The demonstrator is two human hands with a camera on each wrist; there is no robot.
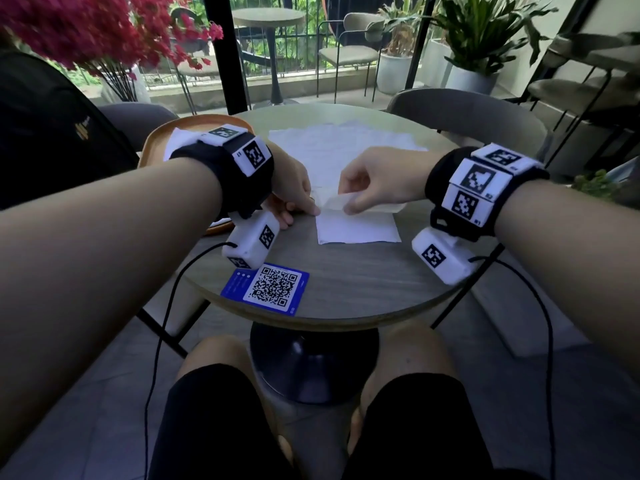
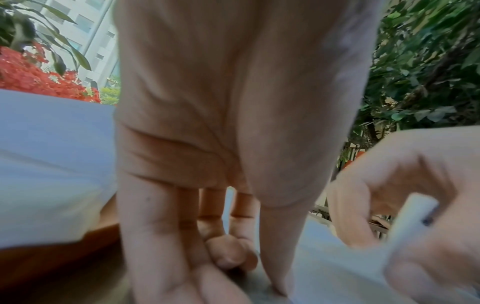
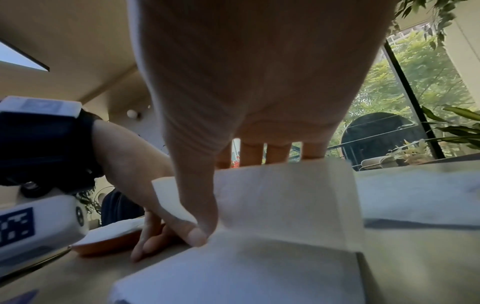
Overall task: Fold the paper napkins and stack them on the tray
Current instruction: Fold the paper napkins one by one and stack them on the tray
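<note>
**At table centre: napkin mid-fold, both hands on it**

At 6 o'clock on the round table, near edge: blue QR card, lying flat, apart from everything else.

Just past it, toward centre: white napkin flat on the tabletop, far half lifted and curling back toward the near half. Seen from the right wrist as an upright flap over the flat lower part.

Right hand at 2 o'clock of the napkin: thumb and fingers pinching the raised flap, thumb on the near face, fingers behind it. Grasping, not released.

Left hand at 9 o'clock of the napkin: fingertips pressed down at the left end of the crease, pinning the sheet to the table. Two fingers curled under in the left wrist view, nothing held in them.

Further out, 12 o'clock: loose unfolded napkins spread flat, overlapping, wrinkled.

At 10 o'clock, on the table's left rim: orange tray, white folded napkins lying in it, mostly hidden behind the left wrist. Count not readable.

Beyond the table: grey chair at 1 o'clock, red flowers at 10 o'clock.
</note>
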